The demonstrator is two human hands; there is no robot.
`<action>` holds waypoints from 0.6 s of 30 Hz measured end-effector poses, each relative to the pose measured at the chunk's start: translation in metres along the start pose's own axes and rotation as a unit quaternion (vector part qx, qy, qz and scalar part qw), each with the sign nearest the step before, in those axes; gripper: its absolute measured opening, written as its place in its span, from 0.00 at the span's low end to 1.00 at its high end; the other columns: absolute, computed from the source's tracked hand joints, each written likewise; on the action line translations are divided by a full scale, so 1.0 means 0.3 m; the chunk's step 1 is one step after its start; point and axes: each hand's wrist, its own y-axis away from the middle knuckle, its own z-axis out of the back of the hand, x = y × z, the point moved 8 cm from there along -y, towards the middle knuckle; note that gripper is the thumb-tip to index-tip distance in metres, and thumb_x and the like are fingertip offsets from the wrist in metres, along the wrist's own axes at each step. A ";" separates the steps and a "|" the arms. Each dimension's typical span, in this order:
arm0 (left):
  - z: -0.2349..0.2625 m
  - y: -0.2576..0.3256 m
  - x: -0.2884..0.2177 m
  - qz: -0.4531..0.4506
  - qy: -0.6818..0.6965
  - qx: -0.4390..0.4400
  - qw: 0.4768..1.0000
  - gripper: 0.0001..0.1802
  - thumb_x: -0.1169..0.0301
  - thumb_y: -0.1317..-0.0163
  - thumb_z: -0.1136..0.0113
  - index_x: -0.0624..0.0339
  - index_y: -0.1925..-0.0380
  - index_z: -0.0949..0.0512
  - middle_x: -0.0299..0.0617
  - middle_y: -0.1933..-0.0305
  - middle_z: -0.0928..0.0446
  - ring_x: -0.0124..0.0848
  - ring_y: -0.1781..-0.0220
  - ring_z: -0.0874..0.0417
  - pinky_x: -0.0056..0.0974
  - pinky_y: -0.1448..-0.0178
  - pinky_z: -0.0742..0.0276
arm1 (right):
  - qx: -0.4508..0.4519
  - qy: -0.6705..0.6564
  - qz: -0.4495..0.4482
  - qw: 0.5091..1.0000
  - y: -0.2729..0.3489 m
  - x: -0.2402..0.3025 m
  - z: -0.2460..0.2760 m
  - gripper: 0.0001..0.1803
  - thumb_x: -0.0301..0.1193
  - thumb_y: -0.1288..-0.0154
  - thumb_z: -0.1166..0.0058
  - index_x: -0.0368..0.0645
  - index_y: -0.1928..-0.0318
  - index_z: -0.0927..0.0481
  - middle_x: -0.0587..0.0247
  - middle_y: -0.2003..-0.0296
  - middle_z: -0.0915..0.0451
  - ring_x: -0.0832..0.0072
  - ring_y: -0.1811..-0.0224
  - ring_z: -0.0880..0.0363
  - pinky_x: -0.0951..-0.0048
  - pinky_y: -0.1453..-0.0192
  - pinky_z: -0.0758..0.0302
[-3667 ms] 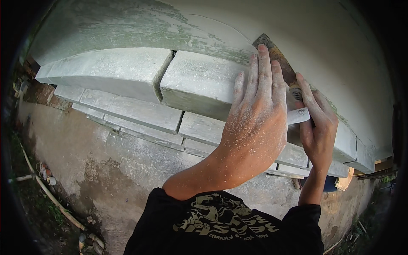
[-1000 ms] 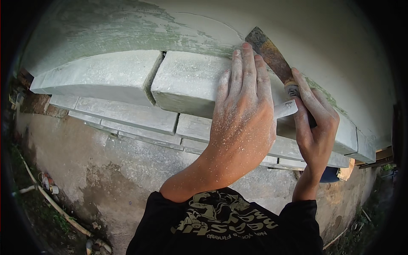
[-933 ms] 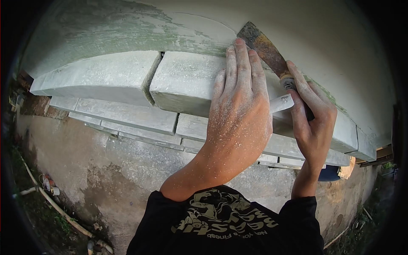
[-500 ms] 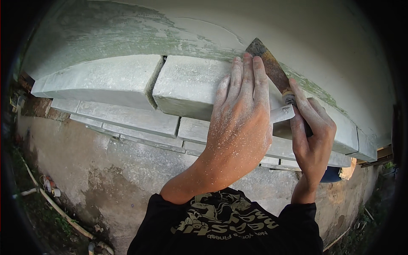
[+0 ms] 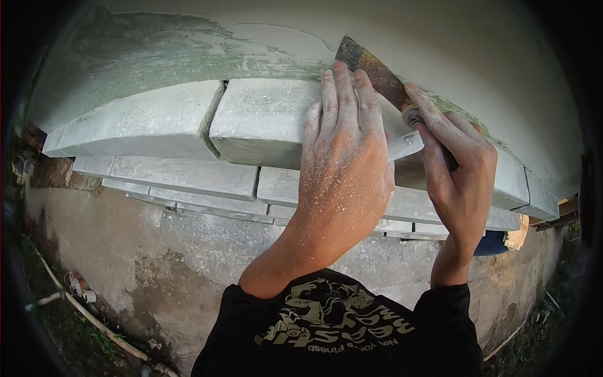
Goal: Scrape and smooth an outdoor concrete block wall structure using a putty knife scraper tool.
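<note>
Scraper (image 5: 384,80) beside the wall (image 5: 458,50), over the blocks (image 5: 260,113).
My right hand (image 5: 465,160) clasps its handle (image 5: 412,115); my left hand (image 5: 344,154) extends fingers together, any grip underneath unclear. I'd keep pressure even.

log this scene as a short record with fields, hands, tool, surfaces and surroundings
left hand: dusty, fingers extended, tips overlapping the scraper blade in view
right hand: gripping the scraper by its dark handle
scraper condition: blade discoloured brown and yellow
white piece: juts out beside the left hand; kind unclear
wall: pale, with greenish streaks
upper blocks: pale, dark gap between two
lower blocks: beneath the upper ones
ground: stained, grey-brown
pipe: at lower left
</note>
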 end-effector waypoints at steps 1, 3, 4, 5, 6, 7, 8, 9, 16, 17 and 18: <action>0.002 0.000 -0.002 0.002 -0.007 -0.001 1.000 0.38 0.75 0.35 0.46 0.89 0.30 0.46 0.86 0.27 0.48 0.70 0.21 0.47 0.64 0.21 0.50 | 0.016 0.001 0.005 1.000 -0.002 -0.001 0.005 0.25 0.22 0.38 0.43 0.43 0.38 0.17 0.57 0.76 0.26 0.69 0.73 0.33 0.69 0.62 0.31; 0.008 0.003 -0.001 0.000 -0.016 -0.006 1.000 0.38 0.74 0.34 0.47 0.88 0.30 0.46 0.85 0.27 0.48 0.70 0.21 0.47 0.64 0.21 0.50 | 0.036 -0.020 -0.015 0.999 0.008 -0.007 0.009 0.25 0.21 0.38 0.43 0.43 0.38 0.17 0.57 0.75 0.26 0.69 0.73 0.33 0.69 0.62 0.31; 0.004 0.017 -0.004 -0.004 -0.019 0.005 1.000 0.37 0.72 0.33 0.47 0.88 0.30 0.46 0.83 0.26 0.47 0.69 0.21 0.46 0.64 0.21 0.51 | 0.059 -0.039 -0.038 0.997 0.015 -0.017 0.005 0.25 0.21 0.38 0.44 0.43 0.38 0.17 0.56 0.75 0.25 0.69 0.74 0.33 0.70 0.63 0.31; 0.003 0.025 -0.005 -0.007 -0.023 0.016 1.000 0.37 0.71 0.32 0.47 0.87 0.30 0.45 0.82 0.26 0.47 0.69 0.21 0.46 0.63 0.20 0.51 | 0.057 -0.041 -0.035 0.997 0.013 -0.016 0.018 0.25 0.21 0.38 0.44 0.43 0.38 0.17 0.56 0.75 0.25 0.69 0.74 0.33 0.70 0.63 0.31; 0.009 0.025 -0.005 -0.007 -0.026 0.013 1.000 0.37 0.71 0.32 0.47 0.87 0.30 0.45 0.82 0.26 0.47 0.69 0.21 0.46 0.63 0.20 0.51 | 0.079 -0.048 -0.047 0.995 0.011 -0.023 0.020 0.26 0.21 0.38 0.44 0.43 0.38 0.17 0.56 0.75 0.25 0.69 0.74 0.33 0.69 0.64 0.31; 0.014 0.023 -0.007 -0.011 -0.031 0.010 0.999 0.37 0.71 0.32 0.47 0.86 0.29 0.45 0.81 0.26 0.46 0.69 0.21 0.45 0.63 0.20 0.50 | 0.101 -0.055 -0.059 0.992 0.010 -0.029 0.015 0.26 0.21 0.39 0.44 0.43 0.38 0.17 0.56 0.75 0.24 0.69 0.75 0.33 0.69 0.65 0.31; 0.015 0.025 -0.009 -0.014 -0.035 0.009 0.999 0.37 0.70 0.32 0.47 0.86 0.29 0.45 0.80 0.26 0.45 0.68 0.21 0.45 0.62 0.20 0.50 | 0.101 -0.055 -0.060 0.992 0.006 -0.033 0.007 0.26 0.21 0.39 0.44 0.43 0.38 0.17 0.56 0.75 0.24 0.69 0.75 0.33 0.69 0.65 0.31; 0.011 0.025 -0.009 -0.014 -0.034 0.010 0.999 0.37 0.70 0.32 0.47 0.86 0.29 0.45 0.80 0.26 0.45 0.68 0.21 0.45 0.62 0.20 0.50 | 0.092 -0.046 -0.029 0.994 -0.006 -0.024 -0.004 0.27 0.21 0.40 0.44 0.42 0.38 0.17 0.56 0.75 0.24 0.69 0.76 0.33 0.69 0.66 0.31; 0.010 0.005 0.005 -0.009 -0.017 0.007 1.000 0.37 0.71 0.33 0.47 0.88 0.30 0.45 0.84 0.27 0.46 0.69 0.22 0.43 0.62 0.21 0.49 | 0.120 -0.032 -0.071 0.990 -0.018 0.001 -0.014 0.27 0.19 0.41 0.46 0.40 0.39 0.17 0.51 0.76 0.26 0.68 0.77 0.33 0.68 0.67 0.31; 0.005 -0.001 0.006 -0.011 -0.011 0.012 1.000 0.37 0.72 0.33 0.47 0.89 0.31 0.45 0.85 0.27 0.47 0.69 0.22 0.43 0.62 0.21 0.48 | 0.120 -0.029 -0.072 0.990 -0.023 0.009 -0.008 0.27 0.19 0.41 0.46 0.40 0.39 0.17 0.51 0.76 0.26 0.68 0.77 0.33 0.68 0.67 0.31; 0.003 -0.002 0.011 -0.013 -0.008 0.013 1.000 0.37 0.72 0.33 0.47 0.89 0.31 0.45 0.85 0.27 0.47 0.69 0.22 0.43 0.62 0.21 0.48 | 0.124 -0.027 -0.074 0.989 -0.030 0.017 -0.005 0.28 0.19 0.41 0.47 0.40 0.39 0.17 0.50 0.76 0.26 0.68 0.77 0.33 0.69 0.66 0.30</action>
